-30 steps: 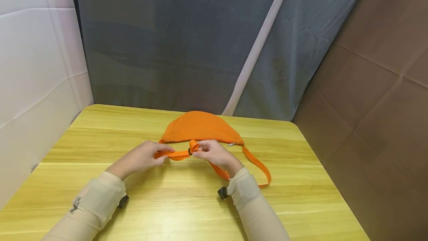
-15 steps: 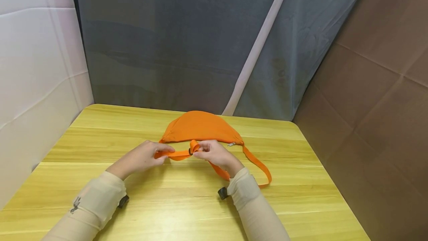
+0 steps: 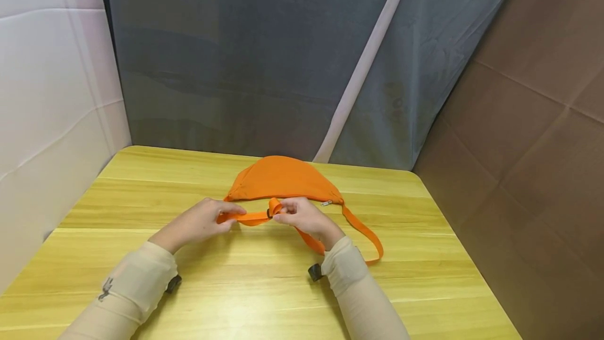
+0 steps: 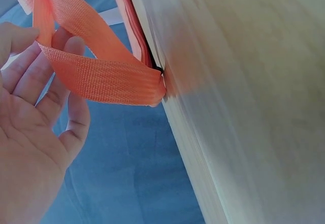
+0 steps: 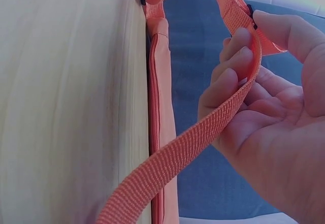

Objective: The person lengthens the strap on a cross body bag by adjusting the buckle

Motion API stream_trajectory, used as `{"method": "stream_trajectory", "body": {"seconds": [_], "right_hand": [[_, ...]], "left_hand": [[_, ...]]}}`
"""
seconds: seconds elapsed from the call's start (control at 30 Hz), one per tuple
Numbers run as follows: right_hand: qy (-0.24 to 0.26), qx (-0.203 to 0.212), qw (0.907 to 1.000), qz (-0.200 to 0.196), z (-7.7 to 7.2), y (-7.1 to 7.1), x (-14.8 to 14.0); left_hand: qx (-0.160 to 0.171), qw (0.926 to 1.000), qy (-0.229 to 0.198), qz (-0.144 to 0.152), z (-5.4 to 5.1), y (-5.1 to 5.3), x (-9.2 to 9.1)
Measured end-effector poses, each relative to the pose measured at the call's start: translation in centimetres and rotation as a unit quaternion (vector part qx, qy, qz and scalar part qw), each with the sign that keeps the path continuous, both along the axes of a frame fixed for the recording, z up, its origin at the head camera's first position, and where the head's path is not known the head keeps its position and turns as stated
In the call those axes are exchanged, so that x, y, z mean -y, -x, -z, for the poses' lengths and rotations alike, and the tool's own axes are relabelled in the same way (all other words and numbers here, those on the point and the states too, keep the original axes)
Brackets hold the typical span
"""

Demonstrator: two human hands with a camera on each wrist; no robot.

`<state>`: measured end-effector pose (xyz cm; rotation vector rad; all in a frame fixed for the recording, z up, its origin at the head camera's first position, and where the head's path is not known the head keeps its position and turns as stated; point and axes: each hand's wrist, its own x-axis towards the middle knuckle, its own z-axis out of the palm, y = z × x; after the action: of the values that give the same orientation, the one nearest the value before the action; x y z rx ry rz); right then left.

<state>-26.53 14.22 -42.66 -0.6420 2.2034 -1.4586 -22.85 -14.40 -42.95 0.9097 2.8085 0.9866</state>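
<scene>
An orange waist bag [image 3: 285,178] lies on the table with its curved side toward the back. Its orange webbing strap [image 4: 109,82] is lifted off the table in front of it. My left hand [image 3: 203,222] pinches the strap between thumb and fingers on the left side. With thumb and curled fingers, my right hand [image 3: 304,218] grips the strap by a small black slider buckle [image 5: 252,16], where the webbing bulges in a short loop [image 3: 274,205]. From the right hand the strap runs down to the table and curves back to the bag's right end.
A silver zipper pull [image 3: 326,203] hangs at the bag's right front edge. The wooden table [image 3: 255,298] has a grey cloth [image 3: 236,67] behind it, a white one [image 3: 52,93] at left and a brown one [image 3: 528,161] at right.
The buckle and the small strap loop have shifted very slightly to the right. Both hands keep their hold, and the bag stays in place.
</scene>
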Motion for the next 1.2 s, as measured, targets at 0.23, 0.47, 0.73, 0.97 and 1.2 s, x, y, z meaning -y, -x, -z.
{"method": "stream_trajectory", "body": {"seconds": [0.23,0.47,0.73,0.97,1.2], "right_hand": [[0.001,0.003,1.0,-0.001,-0.05,-0.06,-0.01],[0.004,0.01,0.9999,-0.001,0.03,0.02,0.01],[0.006,0.023,0.9997,0.008,-0.05,-0.09,0.04],[0.007,0.021,0.9997,0.008,-0.09,-0.14,-0.09],[0.009,0.021,0.9997,0.008,0.14,0.05,-0.17]], "left_hand": [[-0.006,1.0,0.001,-0.002,0.06,-0.07,0.18],[-0.004,1.0,-0.001,-0.006,0.05,-0.12,0.29],[0.005,1.0,-0.004,-0.008,-0.02,-0.21,0.37],[-0.006,0.9999,-0.005,-0.007,0.0,-0.24,0.36],[-0.006,0.9999,-0.007,-0.009,0.03,-0.21,0.42]]}}
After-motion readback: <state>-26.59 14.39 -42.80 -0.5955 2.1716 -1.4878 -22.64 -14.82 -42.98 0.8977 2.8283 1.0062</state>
